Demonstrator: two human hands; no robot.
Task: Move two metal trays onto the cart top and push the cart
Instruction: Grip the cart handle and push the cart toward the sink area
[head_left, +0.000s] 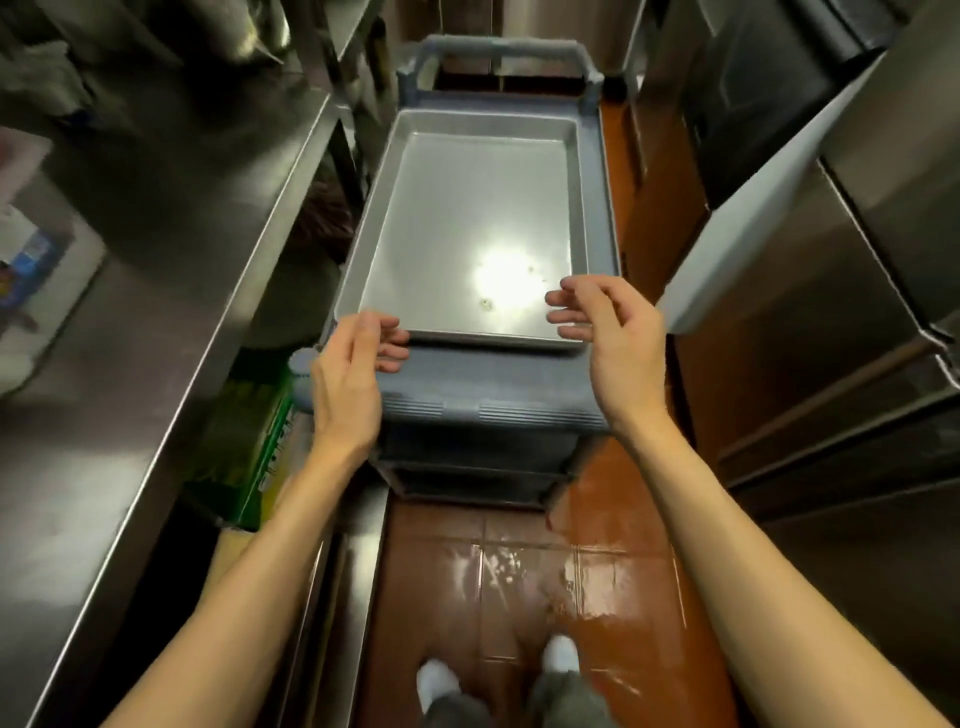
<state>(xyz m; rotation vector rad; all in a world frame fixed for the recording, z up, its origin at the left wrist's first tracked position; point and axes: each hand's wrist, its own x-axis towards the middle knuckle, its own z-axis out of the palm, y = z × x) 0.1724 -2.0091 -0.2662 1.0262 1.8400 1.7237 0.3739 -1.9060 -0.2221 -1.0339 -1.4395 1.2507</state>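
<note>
A shallow metal tray (467, 208) lies flat on the top of a grey plastic cart (488, 379) in the aisle ahead of me. A second rim shows just under its near edge, so two trays seem stacked, though I cannot be sure. My left hand (353, 374) hovers at the tray's near left corner, fingers apart, fingertips close to the rim. My right hand (608, 327) hovers over the near right corner, fingers spread and holding nothing. The cart's far handle (504, 52) arches at the top of the view.
A long steel counter (130, 364) runs along the left, with a green box (260, 447) on a shelf beneath it. Steel fridge doors (831, 312) line the right. The brown tiled floor (519, 571) is wet and shiny. My shoes show at the bottom.
</note>
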